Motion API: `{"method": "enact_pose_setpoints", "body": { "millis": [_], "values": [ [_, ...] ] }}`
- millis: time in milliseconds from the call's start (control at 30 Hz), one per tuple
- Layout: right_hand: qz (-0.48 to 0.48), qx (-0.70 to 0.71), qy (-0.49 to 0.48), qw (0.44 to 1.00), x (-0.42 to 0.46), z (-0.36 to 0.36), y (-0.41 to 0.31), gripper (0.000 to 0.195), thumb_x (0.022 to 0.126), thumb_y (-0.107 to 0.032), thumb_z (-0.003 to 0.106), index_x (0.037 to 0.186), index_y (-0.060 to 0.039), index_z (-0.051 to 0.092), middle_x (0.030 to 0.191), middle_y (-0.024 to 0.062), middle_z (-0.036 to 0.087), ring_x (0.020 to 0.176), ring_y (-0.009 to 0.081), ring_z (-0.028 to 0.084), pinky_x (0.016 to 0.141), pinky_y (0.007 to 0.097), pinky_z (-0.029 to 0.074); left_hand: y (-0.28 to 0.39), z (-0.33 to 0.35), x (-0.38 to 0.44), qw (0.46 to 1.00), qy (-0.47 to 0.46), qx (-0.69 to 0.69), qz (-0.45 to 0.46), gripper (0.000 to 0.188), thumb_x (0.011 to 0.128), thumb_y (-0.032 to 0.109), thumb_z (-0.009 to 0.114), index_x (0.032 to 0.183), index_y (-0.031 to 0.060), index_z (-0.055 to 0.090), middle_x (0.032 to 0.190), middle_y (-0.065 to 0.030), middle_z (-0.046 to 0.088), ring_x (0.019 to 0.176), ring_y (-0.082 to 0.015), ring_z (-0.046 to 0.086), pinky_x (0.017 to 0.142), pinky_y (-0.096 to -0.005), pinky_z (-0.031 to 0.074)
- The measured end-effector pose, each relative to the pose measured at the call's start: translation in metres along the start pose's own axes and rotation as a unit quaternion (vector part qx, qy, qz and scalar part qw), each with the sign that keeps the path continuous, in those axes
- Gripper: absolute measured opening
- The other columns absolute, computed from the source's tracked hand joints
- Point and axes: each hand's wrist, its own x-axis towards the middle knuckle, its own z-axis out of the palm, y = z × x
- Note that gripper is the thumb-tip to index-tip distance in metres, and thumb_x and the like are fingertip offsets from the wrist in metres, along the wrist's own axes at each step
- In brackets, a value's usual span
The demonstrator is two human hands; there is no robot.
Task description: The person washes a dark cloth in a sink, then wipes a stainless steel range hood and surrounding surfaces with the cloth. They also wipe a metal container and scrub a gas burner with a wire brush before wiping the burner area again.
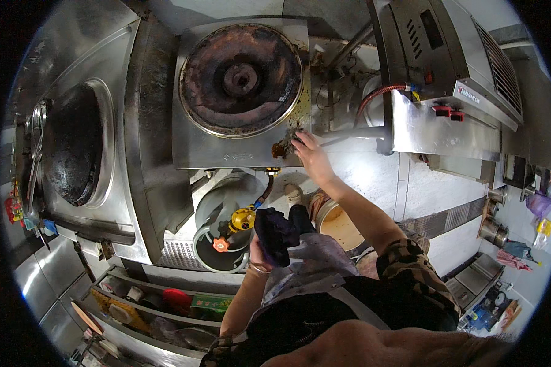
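My right hand (313,156) presses a grey scourer (292,138), apparently steel wool, onto the front right corner of a stainless steel stove top (202,153). Fingers hide part of the scourer. Brown grease (279,150) lies just beside it, and more dark specks run up the right edge. A round, rust-brown burner bowl (241,80) fills most of the stove top. My left hand (258,256) grips a dark, bunched cloth (275,236) in front of my apron, lower than the stove's front edge.
Below the stove stands a gas cylinder (220,197) with a yellow regulator (242,219) and hose. A large pot (340,225) sits beneath my right forearm. Left is a blackened wok (73,142); right, a steel appliance (441,124) with red knobs. Shelves (165,284) line the lower left.
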Motion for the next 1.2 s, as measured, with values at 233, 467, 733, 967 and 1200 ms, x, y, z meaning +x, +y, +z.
{"method": "enact_pose_setpoints", "body": {
  "millis": [233, 467, 733, 967, 1200],
  "values": [
    [0.06, 0.029, 0.063, 0.996, 0.051, 0.008, 0.029, 0.018, 0.087, -0.004, 0.072, 0.105, -0.0071, 0.076, 0.119, 0.0109, 0.071, 0.102, 0.0316, 0.069, 0.092, 0.0449, 0.056, 0.011, 0.007, 0.024, 0.999, -0.01, 0.025, -0.022, 0.045, 0.103, 0.034, 0.048, 0.136, 0.0069, 0.058, 0.128, -0.0112, 0.067, 0.117, -0.0291, 0.064, 0.104, -0.0434, 0.051],
    [0.043, 0.036, 0.079, 0.995, 0.049, 0.006, 0.047, 0.013, 0.088, -0.01, 0.073, 0.1, -0.0097, 0.077, 0.112, 0.0076, 0.074, 0.099, 0.0325, 0.068, 0.09, 0.0448, 0.056, 0.023, 0.026, 0.012, 0.999, -0.042, -0.028, -0.015, 0.052, 0.1, 0.037, 0.053, 0.142, 0.0072, 0.054, 0.133, -0.0119, 0.066, 0.119, -0.0317, 0.063, 0.107, -0.0475, 0.049],
    [0.001, 0.046, 0.011, 0.999, -0.002, 0.013, 0.017, 0.011, 0.086, -0.002, 0.068, 0.096, -0.0056, 0.072, 0.109, 0.0152, 0.072, 0.097, 0.0334, 0.07, 0.102, 0.0499, 0.051, 0.023, 0.023, 0.011, 0.998, -0.046, 0.014, 0.038, 0.052, 0.102, 0.037, 0.052, 0.146, 0.0096, 0.05, 0.136, -0.0093, 0.063, 0.123, -0.0295, 0.061, 0.107, -0.0455, 0.048],
    [0.047, 0.026, 0.161, 0.985, 0.107, -0.008, 0.077, 0.006, 0.093, -0.006, 0.061, 0.091, -0.0019, 0.065, 0.099, 0.0178, 0.069, 0.09, 0.0387, 0.066, 0.078, 0.047, 0.054, 0.044, 0.016, 0.037, 0.995, -0.039, 0.065, 0.063, 0.05, 0.103, 0.041, 0.049, 0.143, 0.0103, 0.054, 0.135, -0.0078, 0.064, 0.123, -0.028, 0.061, 0.109, -0.0435, 0.046],
    [0.021, 0.023, 0.065, 0.997, 0.055, -0.001, 0.039, 0.01, 0.09, -0.005, 0.061, 0.082, -0.0005, 0.059, 0.084, 0.0225, 0.065, 0.084, 0.0411, 0.064, 0.084, 0.049, 0.053, 0.053, 0.06, 0.052, 0.994, -0.042, 0.027, 0.098, 0.048, 0.105, 0.041, 0.045, 0.139, 0.0087, 0.057, 0.131, -0.0095, 0.065, 0.12, -0.031, 0.062, 0.109, -0.0458, 0.045]
  ]
}}
